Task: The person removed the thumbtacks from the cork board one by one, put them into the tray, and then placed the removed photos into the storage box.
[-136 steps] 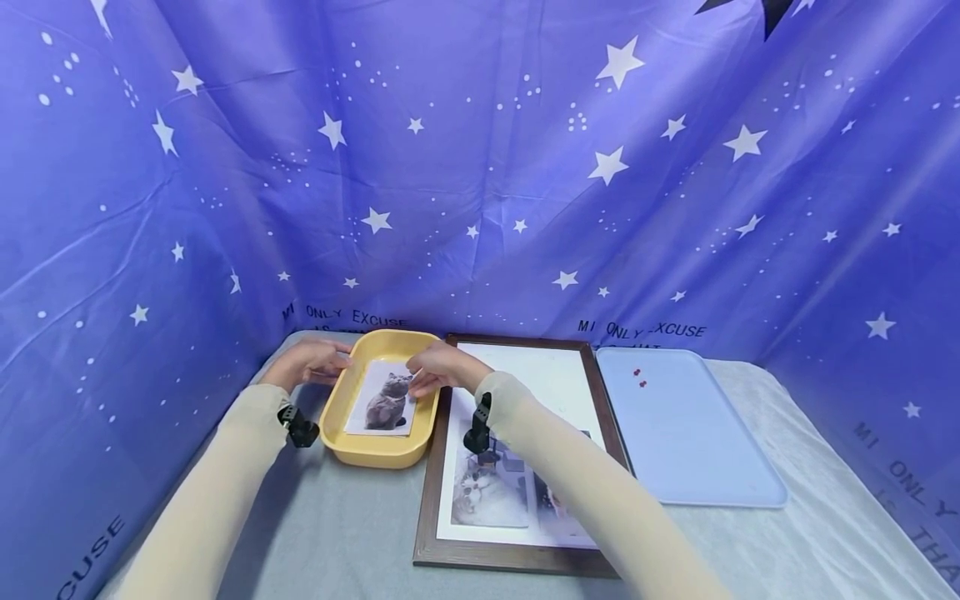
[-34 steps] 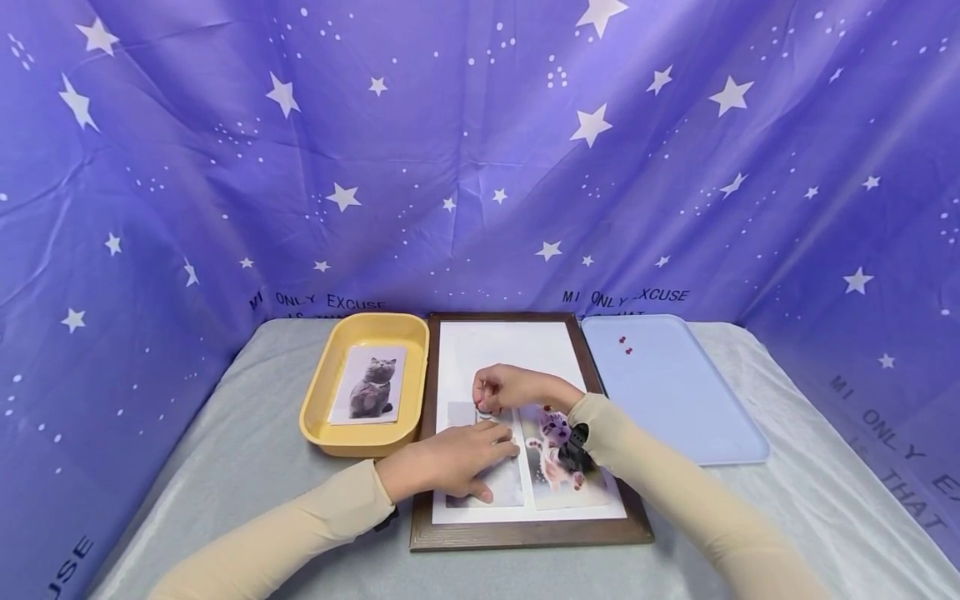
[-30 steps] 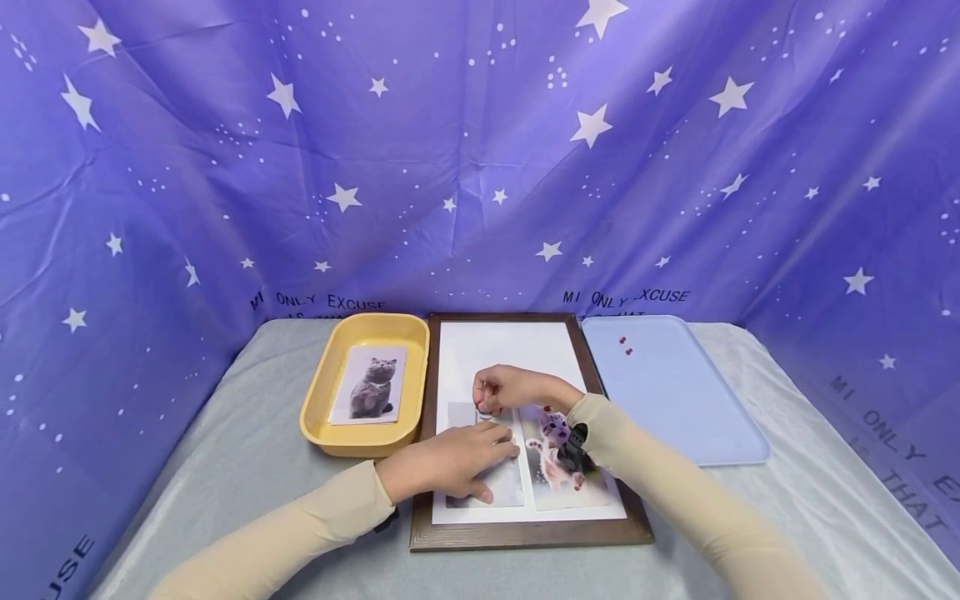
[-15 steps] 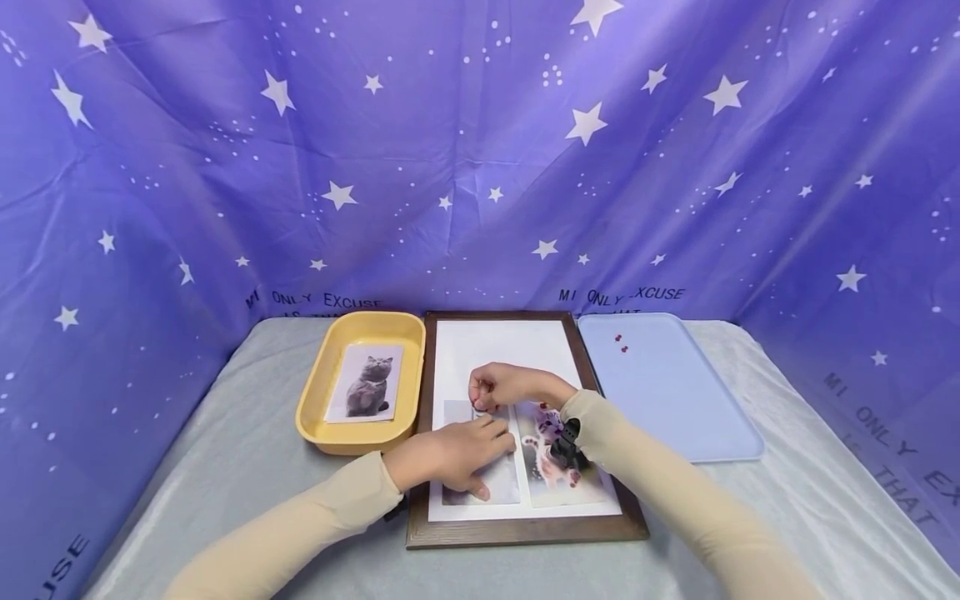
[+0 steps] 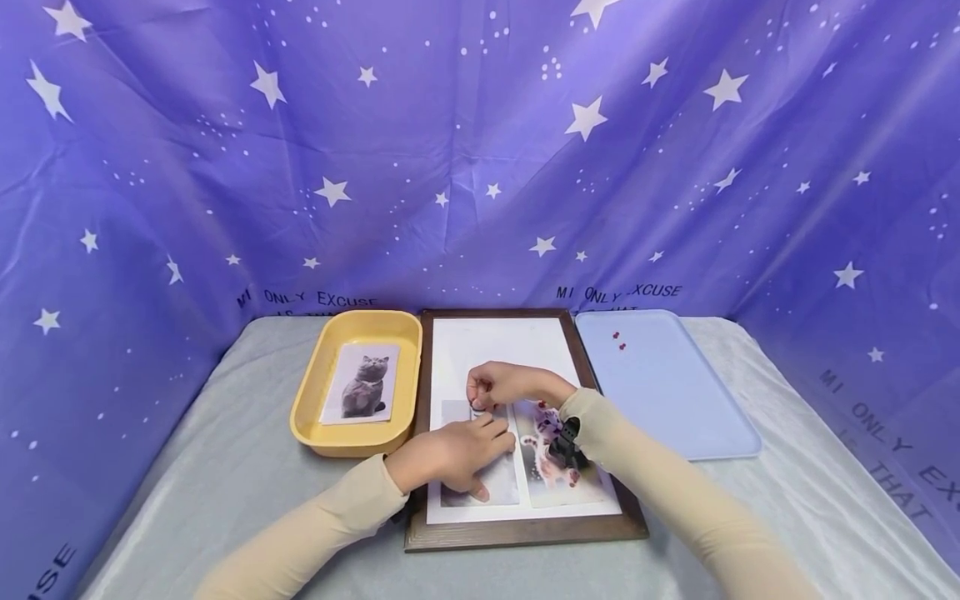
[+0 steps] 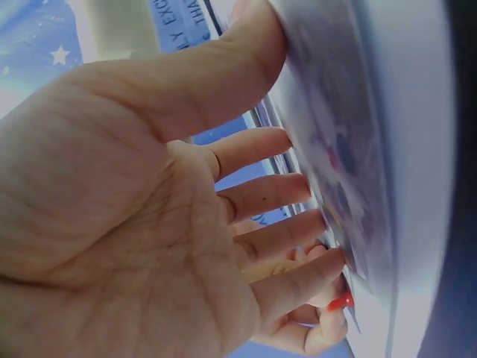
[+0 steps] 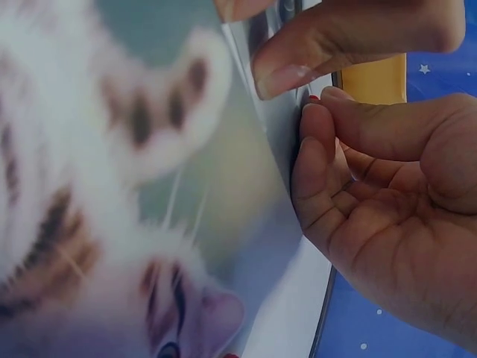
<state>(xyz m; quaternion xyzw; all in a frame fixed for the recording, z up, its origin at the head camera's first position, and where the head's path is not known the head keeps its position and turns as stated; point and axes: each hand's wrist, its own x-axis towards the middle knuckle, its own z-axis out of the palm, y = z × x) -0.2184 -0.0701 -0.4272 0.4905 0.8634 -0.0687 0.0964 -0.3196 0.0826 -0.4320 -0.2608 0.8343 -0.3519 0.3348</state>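
My left hand (image 5: pixel 461 454) lies with spread, fairly straight fingers on the left photo (image 5: pixel 502 490), holding it flat against the white board (image 5: pixel 498 340). Much of that photo is hidden under the hand. At the photo's top edge, my right hand (image 5: pixel 507 385) pinches a red push pin between thumb and index finger; the pin's red head (image 6: pixel 341 301) shows in the left wrist view, close against the board. To the right, beneath my right wrist, a kitten photo (image 5: pixel 551 479) lies on the same board, with a red pin (image 5: pixel 542 405) at its top.
A dark brown wooden frame (image 5: pixel 525 533) borders the board. On its left stands a yellow tray (image 5: pixel 408 375) with a grey cat photo (image 5: pixel 365 387) inside. The light blue tray (image 5: pixel 675 400) on the right holds two red push pins (image 5: pixel 618 341) near its far end.
Earlier both hands were at the yellow tray; now both are over the left photo, the right pinching a push pin. In the last second the hands have hardly moved; the view shifts slightly.
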